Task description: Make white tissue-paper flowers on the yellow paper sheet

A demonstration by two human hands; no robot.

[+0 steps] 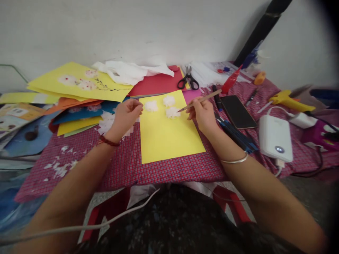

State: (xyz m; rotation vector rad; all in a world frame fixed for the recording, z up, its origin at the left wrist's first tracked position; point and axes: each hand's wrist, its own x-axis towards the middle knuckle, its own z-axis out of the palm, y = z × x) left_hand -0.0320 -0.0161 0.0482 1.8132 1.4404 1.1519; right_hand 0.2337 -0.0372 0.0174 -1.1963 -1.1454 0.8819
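A yellow sheet of paper (pixel 169 137) lies on the cloth in front of me. Three fluffy white paper tufts sit on its upper part: a left tuft (pixel 151 106), an upper tuft (pixel 168 100) and a right tuft (pixel 173 112). My right hand (pixel 201 112) pinches a thin paintbrush (pixel 208 96) with a reddish tip, which points down at the right tuft's edge. Whether the tip touches it I cannot tell. My left hand (pixel 128 114) is closed at the sheet's left edge, thumb and fingers together; anything inside is hidden. Crumpled white paper (pixel 106 121) lies behind that hand.
Scissors (pixel 188 79), a red cone tube (pixel 231 80), a phone (pixel 238 112), a white power bank (pixel 275 137) and a yellow glue gun (pixel 291 101) lie at the right. Yellow card with painted flowers (pixel 76 79) rests on stacked papers at the left. White scraps (pixel 60 169) litter the cloth.
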